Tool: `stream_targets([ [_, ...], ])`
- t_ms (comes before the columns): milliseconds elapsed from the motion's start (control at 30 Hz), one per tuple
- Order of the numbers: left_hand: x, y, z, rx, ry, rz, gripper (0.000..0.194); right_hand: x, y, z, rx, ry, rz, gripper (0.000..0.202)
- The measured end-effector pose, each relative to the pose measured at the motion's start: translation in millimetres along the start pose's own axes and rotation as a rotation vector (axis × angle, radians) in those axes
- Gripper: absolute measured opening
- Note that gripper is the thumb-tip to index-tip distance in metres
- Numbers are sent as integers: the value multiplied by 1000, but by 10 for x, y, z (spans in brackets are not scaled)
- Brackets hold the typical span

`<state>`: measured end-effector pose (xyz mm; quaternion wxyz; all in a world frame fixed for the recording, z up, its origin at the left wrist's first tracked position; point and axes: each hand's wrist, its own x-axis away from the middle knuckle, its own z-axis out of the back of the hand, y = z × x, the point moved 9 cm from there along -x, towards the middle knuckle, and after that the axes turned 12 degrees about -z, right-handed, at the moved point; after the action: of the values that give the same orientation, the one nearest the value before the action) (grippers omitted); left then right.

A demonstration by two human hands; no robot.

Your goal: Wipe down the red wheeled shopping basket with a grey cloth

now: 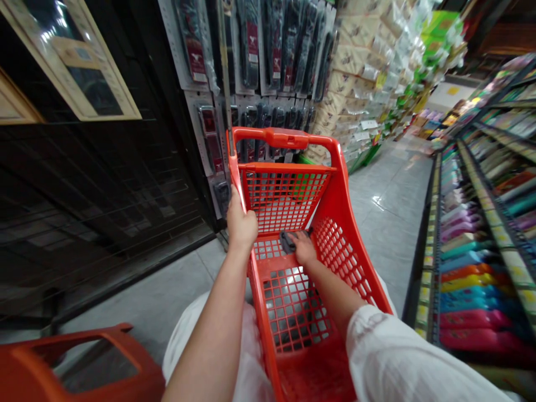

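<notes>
A red plastic shopping cart (288,257) with grid walls stands in front of me, its handle at the far end. My left hand (242,223) is wrapped round the cart's left rim, below the handle. Reaching down into the basket, my right hand (302,245) has its fingers over a small dark grey item (287,241), which looks soft like a folded cloth. It lies at the far end of the basket floor, against the grid flap (287,195). The fingers cover part of it, so its exact kind is not clear.
Packaged goods (251,56) hang on a rack behind the cart, beside stacked beige packs (355,72). Shelves of colourful folded goods (473,273) line the right. An orange-red plastic frame (75,357) is at lower left. Grey tiled floor (389,184) runs along the aisle.
</notes>
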<state>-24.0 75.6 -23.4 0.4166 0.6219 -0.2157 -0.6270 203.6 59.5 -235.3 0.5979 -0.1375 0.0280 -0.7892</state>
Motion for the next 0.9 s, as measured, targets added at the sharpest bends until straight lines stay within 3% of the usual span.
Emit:
stream_targets([
  [67,-5,0,-12,1,-2,-2,86,2,121,5,9,60,-263,57],
  [167,-16,-9,-20,-4,3,0,86,111,-206,-99,10,68,-385,58],
  [200,-19,-14,-18,-5,7,3,86,141,-425,-149,8,49,-325,58],
  [300,-20,-35,-12,-14,6,17,87,266,-1121,-292,9,-70,79,59],
  [367,-17,-52,-10,-28,-2,26,87,362,-1290,-313,19,-141,283,61],
  [433,-16,-67,-8,-32,1,24,86,385,-1184,-283,47,-184,367,63],
  [500,-21,-78,-22,-14,5,5,87,325,-919,-222,80,-190,347,66],
  [667,-36,-117,-100,32,1,-16,88,98,-219,-98,105,-156,0,71],
  [767,-40,-125,-127,47,-1,-17,89,81,-66,-88,128,-174,-142,66],
  [900,-37,-154,-135,54,1,-3,89,141,-53,-86,173,-224,-149,63],
])
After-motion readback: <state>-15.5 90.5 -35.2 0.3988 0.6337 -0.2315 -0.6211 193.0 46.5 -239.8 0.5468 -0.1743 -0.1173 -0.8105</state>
